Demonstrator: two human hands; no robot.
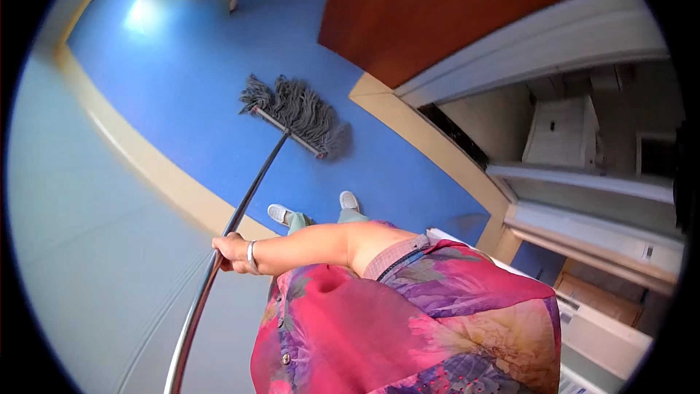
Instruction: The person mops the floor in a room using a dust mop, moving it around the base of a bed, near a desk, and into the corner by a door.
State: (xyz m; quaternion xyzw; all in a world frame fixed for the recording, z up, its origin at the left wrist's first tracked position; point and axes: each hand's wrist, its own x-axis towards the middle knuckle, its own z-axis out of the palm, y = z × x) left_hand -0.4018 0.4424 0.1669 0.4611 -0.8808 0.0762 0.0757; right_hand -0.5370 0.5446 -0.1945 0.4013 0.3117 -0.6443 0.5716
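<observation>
Blue floor (189,80) spreads ahead, with the grey mop head (295,113) lying flat on it well in front of the shoes (281,213). To mop well, keep the head flat and the strokes even. The metal handle (240,204) runs back through the right hand (232,252), its fingers wrapped closed around it; the left hand is out of sight.
</observation>
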